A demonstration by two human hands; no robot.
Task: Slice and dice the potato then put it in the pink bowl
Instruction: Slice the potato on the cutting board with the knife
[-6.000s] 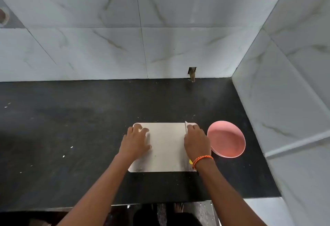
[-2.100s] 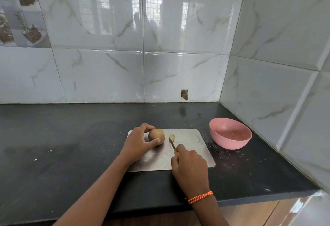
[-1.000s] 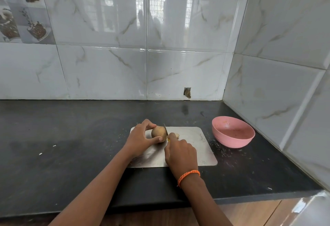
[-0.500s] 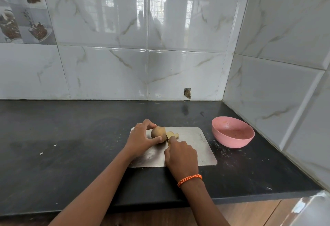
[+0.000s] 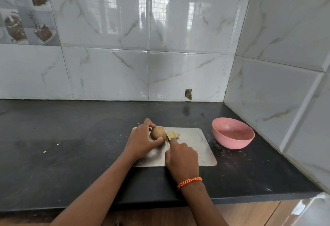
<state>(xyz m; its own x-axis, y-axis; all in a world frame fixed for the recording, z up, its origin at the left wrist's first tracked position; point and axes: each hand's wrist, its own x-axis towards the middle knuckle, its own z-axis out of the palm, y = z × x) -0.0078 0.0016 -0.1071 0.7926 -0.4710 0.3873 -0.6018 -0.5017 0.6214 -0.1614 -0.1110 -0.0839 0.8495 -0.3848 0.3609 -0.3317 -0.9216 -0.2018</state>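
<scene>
From the head camera, the potato [image 5: 157,132] sits at the far left corner of the cutting board [image 5: 192,147] on the dark counter [image 5: 71,145], the left hand [image 5: 142,140] curled around it with thumb and fingers. The right hand [image 5: 182,157] is closed around a knife [image 5: 167,138] whose blade is down at the potato's cut face, with a few pale slices [image 5: 172,134] just beside it. To slice well, I'd keep the left fingertips tucked back from the blade, cut straight down in even slices, and leave dicing and the move to the pink bowl [image 5: 233,135], near the counter's right corner, for later.
</scene>
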